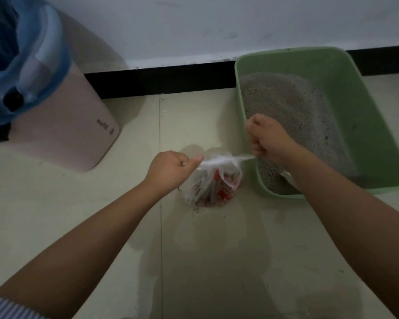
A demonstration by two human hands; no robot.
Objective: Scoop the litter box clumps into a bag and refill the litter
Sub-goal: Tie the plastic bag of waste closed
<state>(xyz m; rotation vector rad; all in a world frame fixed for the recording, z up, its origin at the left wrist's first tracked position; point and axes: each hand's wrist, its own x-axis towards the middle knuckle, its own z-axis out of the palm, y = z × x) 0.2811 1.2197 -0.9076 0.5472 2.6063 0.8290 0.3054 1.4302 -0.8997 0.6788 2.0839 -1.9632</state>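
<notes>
Litter box (364, 125), green, sitting on the floor (78, 215) by the wall, touching the black baseboard (161, 82) at its far end. Holding grey litter (295, 116) heaped against its left wall, sloping down toward the right and leaving bare green plastic there. Lying just left of the box: a small clear plastic bag (213, 183) with red print, bulging with dark material at its bottom. Left hand (171, 166) pinching one twisted end of the bag's top, fingers curled round it. Right hand (266, 139) gripping the other end in a fist, hovering over the box's near-left corner. Stretching taut between the two hands, a white strand of plastic above the bag's gathered neck. Scattered round the bag's base, a few dark grains on the tiles. Standing well apart at far left, a pink bin (62, 125) lined with a blue bag (30, 56). Showing at both lower corners, striped sleeve cuffs.
</notes>
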